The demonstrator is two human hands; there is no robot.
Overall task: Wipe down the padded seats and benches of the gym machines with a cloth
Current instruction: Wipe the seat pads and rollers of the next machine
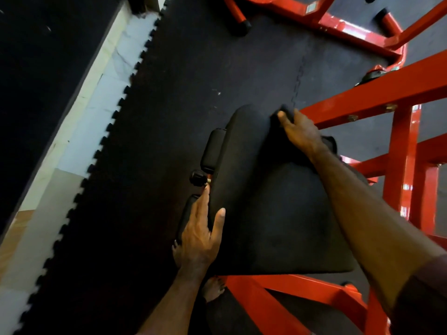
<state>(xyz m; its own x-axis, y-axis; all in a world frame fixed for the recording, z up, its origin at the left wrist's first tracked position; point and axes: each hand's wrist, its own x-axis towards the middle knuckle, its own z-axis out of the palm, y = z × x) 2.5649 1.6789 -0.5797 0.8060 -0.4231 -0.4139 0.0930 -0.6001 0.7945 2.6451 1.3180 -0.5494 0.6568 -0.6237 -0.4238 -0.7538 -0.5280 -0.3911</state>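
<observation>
Padded seat (278,201), black, is borne on a red frame (362,100) above dark interlocking floor mats (181,68); its left edge is pressed by the flat left hand (202,230); a dark cloth (286,112) is gripped at its far end by the right hand (301,131).

Padded seat (278,213): matt black upholstery, smooth, faintly smudged, looked like vinyl. Dark cloth (287,114): soft fabric, bunched at the seat's far corner, matt, almost lost against the padding. Machine frame (362,97): red-painted metal tubing, glossy, carried bright reflections, with brassy bolts. Roller pads (214,148) beside the seat: black foam-like cover, dull sheen. Adjustment knob (197,178): hard black plastic on a brass-coloured stem. Floor mat (169,81): matt black rubber, grainy, with toothed interlocking edges.
</observation>
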